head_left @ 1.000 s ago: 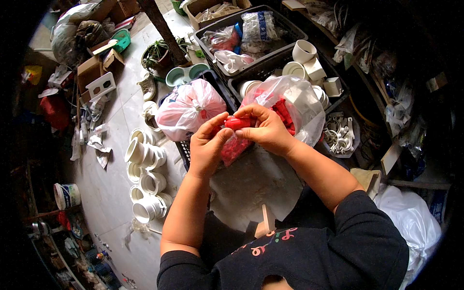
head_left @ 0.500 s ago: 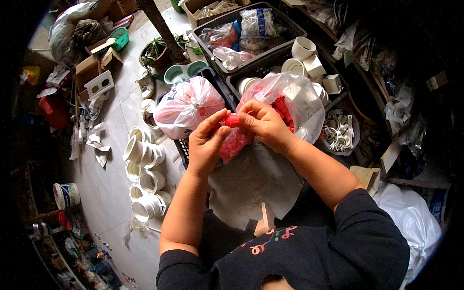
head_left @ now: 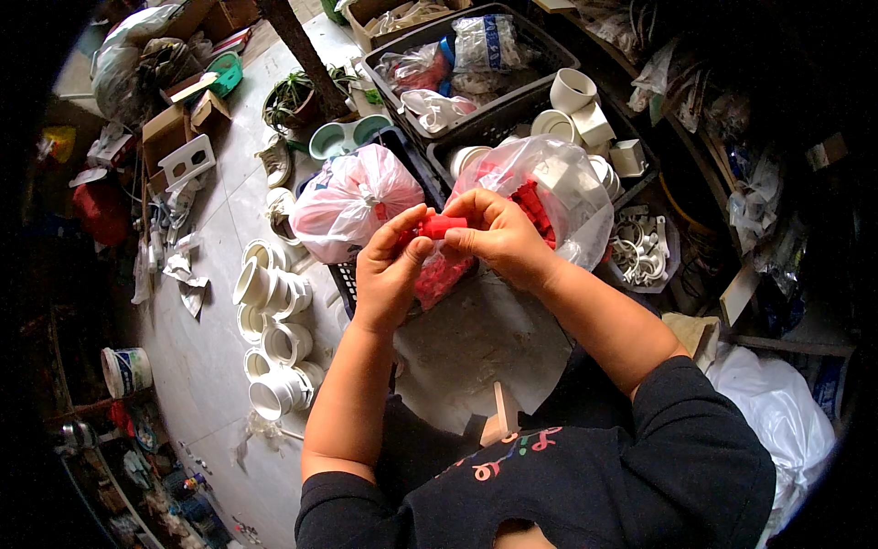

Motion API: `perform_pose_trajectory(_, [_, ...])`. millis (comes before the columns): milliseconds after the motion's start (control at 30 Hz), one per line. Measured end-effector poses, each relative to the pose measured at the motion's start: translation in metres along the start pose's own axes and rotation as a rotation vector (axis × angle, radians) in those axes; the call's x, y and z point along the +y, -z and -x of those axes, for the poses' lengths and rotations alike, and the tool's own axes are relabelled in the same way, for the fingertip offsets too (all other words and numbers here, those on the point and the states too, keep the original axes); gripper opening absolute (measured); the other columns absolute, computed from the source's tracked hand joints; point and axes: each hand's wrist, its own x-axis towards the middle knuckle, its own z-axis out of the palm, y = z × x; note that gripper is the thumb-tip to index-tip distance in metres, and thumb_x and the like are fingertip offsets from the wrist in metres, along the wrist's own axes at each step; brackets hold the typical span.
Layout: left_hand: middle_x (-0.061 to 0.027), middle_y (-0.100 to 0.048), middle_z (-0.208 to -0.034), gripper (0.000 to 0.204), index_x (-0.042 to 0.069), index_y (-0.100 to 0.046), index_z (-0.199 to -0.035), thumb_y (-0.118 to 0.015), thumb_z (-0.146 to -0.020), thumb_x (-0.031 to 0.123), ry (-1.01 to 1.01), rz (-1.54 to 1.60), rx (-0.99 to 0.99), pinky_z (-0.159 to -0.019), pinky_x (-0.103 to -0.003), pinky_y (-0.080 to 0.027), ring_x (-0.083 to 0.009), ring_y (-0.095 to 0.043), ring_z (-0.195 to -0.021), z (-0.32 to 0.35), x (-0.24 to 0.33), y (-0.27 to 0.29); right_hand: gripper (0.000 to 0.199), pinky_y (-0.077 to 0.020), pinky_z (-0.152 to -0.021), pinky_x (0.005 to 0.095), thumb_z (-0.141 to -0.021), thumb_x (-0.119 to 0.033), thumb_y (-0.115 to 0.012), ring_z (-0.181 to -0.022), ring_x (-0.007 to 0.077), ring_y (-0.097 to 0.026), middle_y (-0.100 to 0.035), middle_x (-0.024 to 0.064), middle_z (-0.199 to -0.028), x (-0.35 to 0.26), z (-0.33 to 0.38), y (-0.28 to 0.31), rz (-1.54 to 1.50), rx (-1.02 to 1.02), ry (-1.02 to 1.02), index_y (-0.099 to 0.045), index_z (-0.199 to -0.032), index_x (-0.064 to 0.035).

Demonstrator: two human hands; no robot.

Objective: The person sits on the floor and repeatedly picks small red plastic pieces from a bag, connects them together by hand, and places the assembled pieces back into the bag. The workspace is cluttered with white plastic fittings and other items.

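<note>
A small red plastic pipe fitting point(head_left: 444, 226), short and roughly cylindrical, lies sideways between my two hands. Its left end is pinched in the fingers of my left hand point(head_left: 389, 265), which partly cover it. My right hand point(head_left: 503, 240) closes on the other end, thumb below and curled fingers above. Just behind and below my hands, a clear plastic bag point(head_left: 585, 224) spreads open with many red pieces point(head_left: 535, 209) inside. To the left of it sits a tied whitish bag point(head_left: 352, 188) with pinkish-red contents showing through.
White pipe fittings point(head_left: 279, 343) stand in rows on the grey tiled floor point(head_left: 197, 357) at left. Dark crates point(head_left: 412, 137) with bags and white fittings stand at the back. White clips fill a tub point(head_left: 640, 247) at right. A potted plant point(head_left: 293, 99) is farther off.
More of the red fitting now shows between my hands. My right thumb and fingers have shifted a little along it, while both forearms stay nearly in place.
</note>
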Motion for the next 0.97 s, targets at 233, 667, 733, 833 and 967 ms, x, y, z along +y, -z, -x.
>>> perform_pose_trajectory(233, [-0.0083, -0.056, -0.106, 0.033, -0.002, -0.05, -0.112, -0.057, -0.081, 0.005, 0.018, -0.022, -0.044, -0.084, -0.024, -0.04, -0.0128, -0.052, -0.096, 0.002, 0.002, 0.001, 0.037, -0.0443, -0.046, 0.0219, -0.086, -0.04, -0.047, -0.054, 0.0102, -0.055, -0.056, 0.0052, -0.069, -0.009, 0.001, 0.004, 0.023, -0.083, -0.376, -0.051, -0.094, -0.0037])
perform_pose_trajectory(667, [-0.0076, -0.057, -0.103, 0.032, -0.001, -0.05, -0.112, -0.057, -0.081, 0.006, 0.024, 0.047, -0.021, -0.08, -0.022, -0.041, -0.011, -0.053, -0.091, 0.002, 0.005, 0.0, 0.023, -0.0436, -0.049, 0.0215, -0.08, -0.014, -0.06, -0.055, 0.0092, -0.054, -0.056, 0.0031, -0.07, -0.008, 0.002, 0.01, -0.15, -0.099, -0.425, -0.048, -0.096, -0.003])
perform_pose_trajectory(733, [-0.0074, -0.057, -0.103, 0.032, 0.0, -0.05, -0.112, -0.057, -0.081, 0.006, 0.025, 0.026, -0.029, -0.078, -0.021, -0.041, -0.0106, -0.053, -0.09, 0.003, 0.005, 0.001, 0.023, -0.0446, -0.054, 0.021, -0.079, -0.014, -0.061, -0.06, 0.0082, -0.054, -0.056, 0.0025, -0.073, -0.008, 0.003, 0.011, -0.127, -0.122, -0.473, -0.049, -0.096, -0.0031])
perform_pose_trajectory(833, [-0.0071, -0.057, -0.103, 0.032, 0.0, -0.051, -0.112, -0.058, -0.081, 0.007, 0.091, 0.13, 0.036, -0.076, -0.019, -0.041, -0.0098, -0.053, -0.088, 0.0, -0.001, 0.004, 0.022, -0.0446, -0.066, 0.0203, -0.079, -0.012, -0.061, -0.073, 0.0069, -0.055, -0.056, 0.0015, -0.082, -0.002, 0.003, -0.007, 0.05, 0.051, -0.046, -0.049, -0.096, -0.0033])
perform_pose_trajectory(967, [-0.0063, -0.057, -0.103, 0.033, 0.001, -0.051, -0.112, -0.058, -0.081, 0.008, 0.068, 0.138, 0.019, -0.074, -0.018, -0.041, -0.0092, -0.052, -0.087, -0.001, 0.0, 0.003, 0.035, -0.0425, -0.077, 0.0223, -0.078, -0.01, -0.062, -0.088, 0.0095, -0.052, -0.054, 0.0039, -0.097, 0.006, 0.002, 0.005, 0.181, -0.069, 0.039, -0.046, -0.108, -0.0041])
